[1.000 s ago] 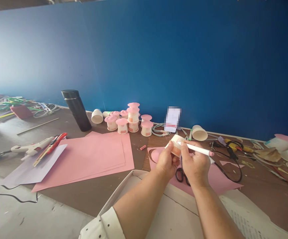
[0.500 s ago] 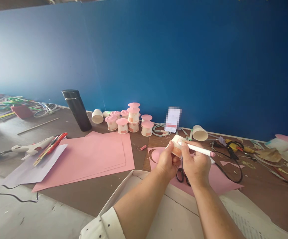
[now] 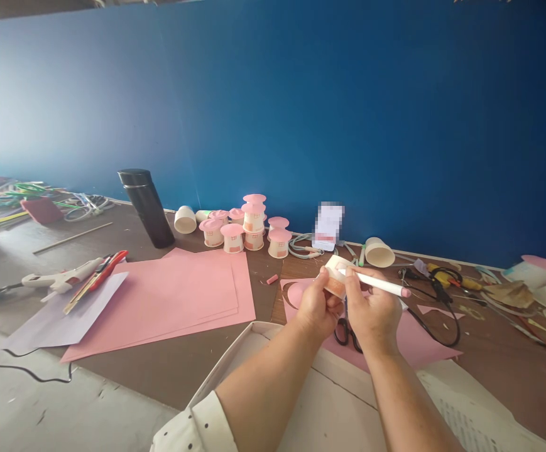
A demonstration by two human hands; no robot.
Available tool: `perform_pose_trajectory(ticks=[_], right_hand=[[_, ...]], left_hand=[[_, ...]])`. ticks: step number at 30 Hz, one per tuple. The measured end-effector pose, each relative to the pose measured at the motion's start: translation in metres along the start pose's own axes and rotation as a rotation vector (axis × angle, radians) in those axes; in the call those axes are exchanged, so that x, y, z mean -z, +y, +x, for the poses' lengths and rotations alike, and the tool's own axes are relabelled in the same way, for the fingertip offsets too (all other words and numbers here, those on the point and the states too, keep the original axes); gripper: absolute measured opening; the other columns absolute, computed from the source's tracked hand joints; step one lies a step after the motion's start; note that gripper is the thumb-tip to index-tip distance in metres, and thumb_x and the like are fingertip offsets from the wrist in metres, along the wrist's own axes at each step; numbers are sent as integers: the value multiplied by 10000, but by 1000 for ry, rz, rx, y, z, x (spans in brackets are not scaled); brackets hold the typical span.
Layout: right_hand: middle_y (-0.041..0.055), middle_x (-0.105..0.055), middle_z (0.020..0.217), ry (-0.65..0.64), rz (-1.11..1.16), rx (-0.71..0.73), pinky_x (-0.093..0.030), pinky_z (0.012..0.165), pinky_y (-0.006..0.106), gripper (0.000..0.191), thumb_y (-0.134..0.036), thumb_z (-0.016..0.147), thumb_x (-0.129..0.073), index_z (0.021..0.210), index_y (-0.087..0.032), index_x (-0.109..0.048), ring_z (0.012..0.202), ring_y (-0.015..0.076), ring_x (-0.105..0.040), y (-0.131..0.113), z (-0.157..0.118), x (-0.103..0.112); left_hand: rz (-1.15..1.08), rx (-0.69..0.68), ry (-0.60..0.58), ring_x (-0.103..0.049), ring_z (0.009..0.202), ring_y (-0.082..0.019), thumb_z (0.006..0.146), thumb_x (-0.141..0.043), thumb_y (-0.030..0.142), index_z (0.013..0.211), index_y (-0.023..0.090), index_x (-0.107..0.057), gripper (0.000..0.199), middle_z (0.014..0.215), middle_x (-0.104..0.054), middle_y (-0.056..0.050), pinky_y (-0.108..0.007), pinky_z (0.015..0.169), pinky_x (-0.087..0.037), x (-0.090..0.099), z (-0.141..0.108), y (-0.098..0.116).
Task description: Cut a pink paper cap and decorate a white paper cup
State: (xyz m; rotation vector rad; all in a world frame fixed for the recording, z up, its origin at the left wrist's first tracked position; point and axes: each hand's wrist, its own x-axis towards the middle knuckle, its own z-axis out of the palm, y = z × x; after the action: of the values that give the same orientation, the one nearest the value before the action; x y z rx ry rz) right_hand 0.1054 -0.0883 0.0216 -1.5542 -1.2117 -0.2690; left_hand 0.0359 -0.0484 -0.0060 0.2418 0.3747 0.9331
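Observation:
My left hand (image 3: 318,306) grips a small white paper cup (image 3: 335,269) that has an orange-pink patch coloured on its side. In my right hand (image 3: 374,311) is a white marker (image 3: 381,283) with a pink end, its tip against the cup's side. Beneath the hands lie pink paper (image 3: 423,336) and black-handled scissors (image 3: 342,332). A pink marker cap (image 3: 271,279) rests on the table to the left of my hands.
Several cups with pink paper tops (image 3: 232,238) stand near the blue wall. Left are a black bottle (image 3: 146,210), pink sheets (image 3: 173,295), a glue gun (image 3: 65,276) and a red cutter (image 3: 105,273). A phone (image 3: 328,226) leans behind my hands; cables lie right.

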Motion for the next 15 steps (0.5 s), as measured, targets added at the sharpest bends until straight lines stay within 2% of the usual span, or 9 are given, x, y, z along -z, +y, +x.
perform_pose_trajectory(ticks=[15], right_hand=[[76,-684,743,6,-5,19,-462,664,305,251,-399,803,-553,799,-174,-663,731,216,-625,2,1,0]], left_hand=[[-76,26,-45,-141,371,-20,835,-560,394,714,135,-500,293,476,-282,86,-138,345,-152,-1,-2,3]])
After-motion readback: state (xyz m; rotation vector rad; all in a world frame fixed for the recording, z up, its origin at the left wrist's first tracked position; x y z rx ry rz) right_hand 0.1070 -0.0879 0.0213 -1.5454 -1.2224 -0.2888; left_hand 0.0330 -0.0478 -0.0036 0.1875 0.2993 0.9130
